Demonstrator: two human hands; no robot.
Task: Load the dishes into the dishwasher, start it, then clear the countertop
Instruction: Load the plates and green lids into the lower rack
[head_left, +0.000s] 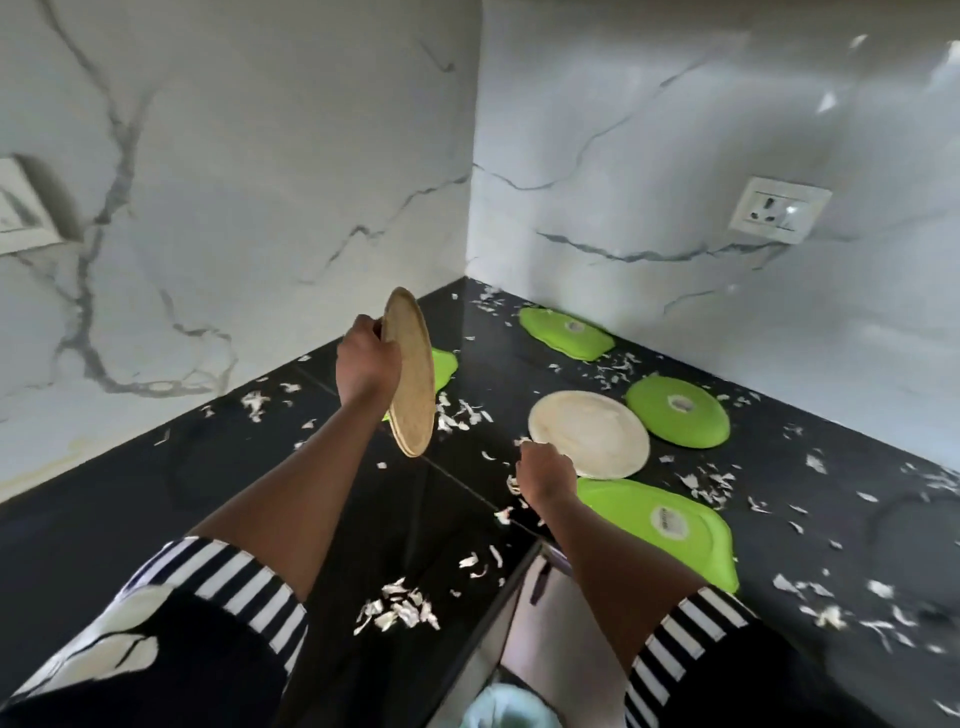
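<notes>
In the head view, your left grip (366, 366) is raised at the centre of the frame. Its fingers are clamped round the upper edge of a stack of tan plates (414, 384). The stack stands on edge, nearly upright, clear of the black worktop (156, 499). You see it almost side-on.

Your right grip (545, 475) is lower and right of centre. Its fingers are curled onto the near left rim of the cream plate (592, 434), which lies flat on the worktop.

Four green plates lie face down around it:
- The back green plate (566, 332) sits by the right-hand wall near the corner.
- The right green plate (678, 418) is just beside the cream plate, on its far right side.
- The near green plate (660, 525) lies under your right forearm, its edge tucked against the cream plate's near rim.
- The hidden green plate (445, 366) shows only as a sliver behind the tan stack.

White scraps (397, 610) are strewn over most of the worktop, with one clump in the lower middle of the frame.

Both forearms run up from the bottom edge, each out of a striped sleeve (218, 577). The marble wall (260, 156) fills the upper half of the frame. A socket (779, 210) sits at the upper right and a switch plate (23, 208) at the far left. Below the worktop's edge at bottom centre is a metallic surface (524, 639); what it is cannot be told.
</notes>
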